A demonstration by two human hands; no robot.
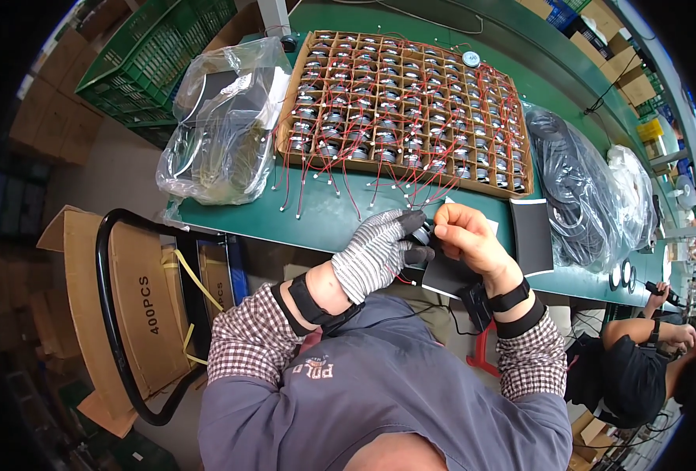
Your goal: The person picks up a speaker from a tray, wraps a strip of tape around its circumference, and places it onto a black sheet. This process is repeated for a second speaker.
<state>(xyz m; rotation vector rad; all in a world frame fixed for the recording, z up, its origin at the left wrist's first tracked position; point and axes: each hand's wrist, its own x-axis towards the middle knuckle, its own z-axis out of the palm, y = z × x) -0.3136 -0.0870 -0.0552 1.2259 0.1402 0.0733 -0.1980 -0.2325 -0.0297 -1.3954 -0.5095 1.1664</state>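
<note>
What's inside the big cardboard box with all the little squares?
In the cardboard box are lots of dark round parts with red wires trailing over the top. The parts cover the bottom, so I can't see what's underneath.

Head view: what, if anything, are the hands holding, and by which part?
The gloved left hand holds a small dark round part, seemingly by its edge. Whether the bare right hand, close beside it, also grips it cannot be told.
</note>
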